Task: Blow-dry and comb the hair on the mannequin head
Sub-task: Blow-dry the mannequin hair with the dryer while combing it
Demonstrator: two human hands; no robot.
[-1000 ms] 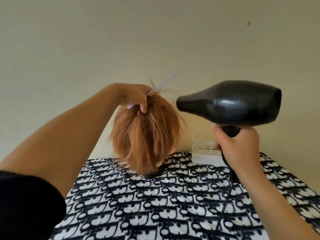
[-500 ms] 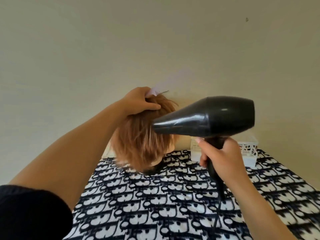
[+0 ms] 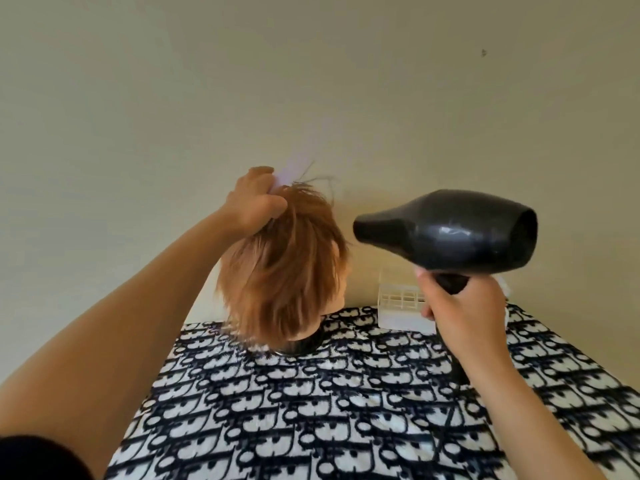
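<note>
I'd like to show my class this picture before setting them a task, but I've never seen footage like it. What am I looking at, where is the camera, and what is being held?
No machine here: these are a person's two bare hands, filmed by a wide-angle camera worn on their head, looking forward and down, so both arms reach in from below. On a black-and-white patterned cloth stands a mannequin head with short ginger hair. The left hand grips a pale lilac comb, blurred, at the crown. The right hand holds a black plastic hair dryer by its handle, nozzle aimed at the hair but not touching it. Behind that hand a small white slatted plastic basket sits by the beige wall.
</note>
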